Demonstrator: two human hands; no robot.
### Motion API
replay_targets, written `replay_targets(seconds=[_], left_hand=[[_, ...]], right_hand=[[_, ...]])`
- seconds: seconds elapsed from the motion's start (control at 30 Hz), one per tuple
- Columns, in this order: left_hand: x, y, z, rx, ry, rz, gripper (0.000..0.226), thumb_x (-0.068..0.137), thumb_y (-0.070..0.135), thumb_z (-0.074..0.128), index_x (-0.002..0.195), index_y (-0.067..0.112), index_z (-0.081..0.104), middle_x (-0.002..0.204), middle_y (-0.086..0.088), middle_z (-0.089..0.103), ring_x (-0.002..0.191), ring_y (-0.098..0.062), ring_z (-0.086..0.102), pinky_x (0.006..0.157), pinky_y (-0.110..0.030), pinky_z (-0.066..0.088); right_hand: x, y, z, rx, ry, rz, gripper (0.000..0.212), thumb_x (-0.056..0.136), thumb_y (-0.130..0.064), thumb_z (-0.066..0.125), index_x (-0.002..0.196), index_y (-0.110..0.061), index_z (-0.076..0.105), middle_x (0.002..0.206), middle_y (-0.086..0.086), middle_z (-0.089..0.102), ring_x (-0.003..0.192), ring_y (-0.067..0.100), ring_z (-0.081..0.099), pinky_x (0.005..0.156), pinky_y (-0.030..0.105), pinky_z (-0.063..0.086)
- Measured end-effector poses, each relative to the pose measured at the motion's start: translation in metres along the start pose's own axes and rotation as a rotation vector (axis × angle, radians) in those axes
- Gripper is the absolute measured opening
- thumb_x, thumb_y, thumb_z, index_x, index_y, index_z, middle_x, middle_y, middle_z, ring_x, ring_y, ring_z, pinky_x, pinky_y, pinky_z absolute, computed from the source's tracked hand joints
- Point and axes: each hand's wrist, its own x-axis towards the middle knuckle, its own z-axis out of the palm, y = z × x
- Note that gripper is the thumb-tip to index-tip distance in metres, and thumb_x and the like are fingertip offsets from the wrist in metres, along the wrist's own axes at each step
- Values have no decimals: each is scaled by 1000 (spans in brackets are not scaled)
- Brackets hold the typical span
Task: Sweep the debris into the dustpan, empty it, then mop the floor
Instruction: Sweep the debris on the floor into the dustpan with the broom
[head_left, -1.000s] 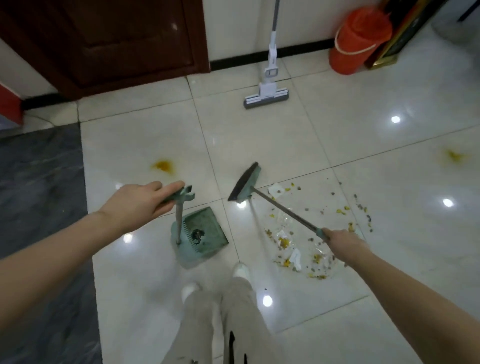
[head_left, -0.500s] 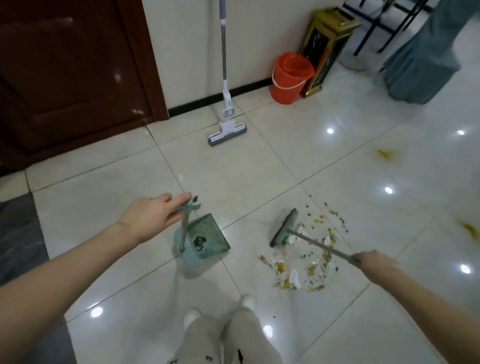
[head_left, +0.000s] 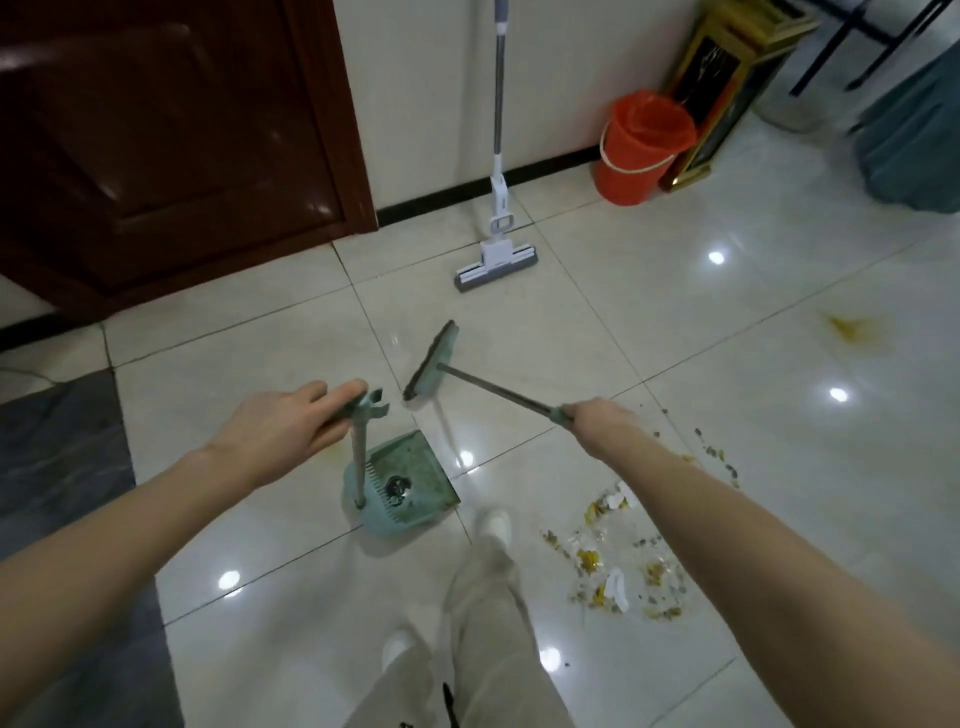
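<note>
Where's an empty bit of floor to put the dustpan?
Bare tiles lie between the mop head and the broom head, and between the orange bucket and the yellow stain. Crowded: the debris right of the front shoe.

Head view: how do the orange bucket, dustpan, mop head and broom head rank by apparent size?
1. Orange bucket and dustpan: about alike; the dustpan is nearer, so I won't rank them.
2. Mop head and broom head: both smaller, similar length, too alike to rank.
</note>
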Motion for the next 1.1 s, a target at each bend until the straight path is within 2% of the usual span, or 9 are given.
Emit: replay_targets(seconds=[0.1,0.2,0.33,0.47,0.6,0.7,0.83,0.93,1.1], left_hand=[[21,-7,-6,-1,19,-23,53,92,62,17,135,32,26,90,-6,59,59,-24,58,48,-35,52],[50,-10,-10,6,18,-2,63,92,63,6,134,26,34,83,-5,60,52,-21,56,42,-30,48],[99,-7,-12,23,-33,16,48,94,51,26,136,28,31,85,-4,58,53,-20,55,43,-31,48],[165,7,-19,49,-95,85,49,93,42,46,137,26,35,85,-5,58,53,-21,54,44,-31,47],[222,28,-28,84,-111,185,55,92,47,36,140,23,42,83,-6,55,54,-23,54,46,-33,46],[256,41,-32,108,-111,227,53,93,46,38,141,23,41,86,-6,55,57,-25,56,49,-36,50],[287,53,-28,118,-117,269,52,95,47,37,144,30,30,93,-9,55,64,-31,59,56,-40,52],[300,57,-29,62,-75,356,45,93,45,35,134,34,21,87,-12,54,55,-32,56,51,-41,52],[324,36,-40,43,15,443,49,89,55,14,133,33,20,82,-9,52,52,-28,54,45,-36,49]], right_hand=[[54,-16,-17,-74,-5,-55,42,95,-9,41,125,-34,55,110,4,60,96,26,61,68,30,41],[93,-4,-20,-122,-24,-90,46,92,-6,41,126,-34,52,107,3,60,97,25,61,67,31,41],[110,57,-9,-108,-89,-36,39,96,-11,40,125,-33,52,80,-1,46,76,23,52,62,33,42],[87,150,18,-75,-154,94,31,102,-22,33,127,-33,47,76,-2,45,65,17,50,55,32,42],[38,225,42,-60,-226,235,30,103,-26,30,130,-33,43,87,0,52,68,16,52,62,30,48],[1,261,55,-5,-262,318,34,103,-24,29,131,-35,44,91,-2,55,75,16,55,66,29,51],[-35,282,65,31,-293,410,32,104,-27,30,131,-34,44,90,-3,54,78,15,58,68,28,52],[-49,285,59,22,-305,472,29,104,-30,32,128,-34,47,87,-4,53,75,14,57,70,28,55],[-45,269,35,66,-206,547,27,102,-37,35,120,-40,55,84,-8,54,65,9,52,53,23,42]])
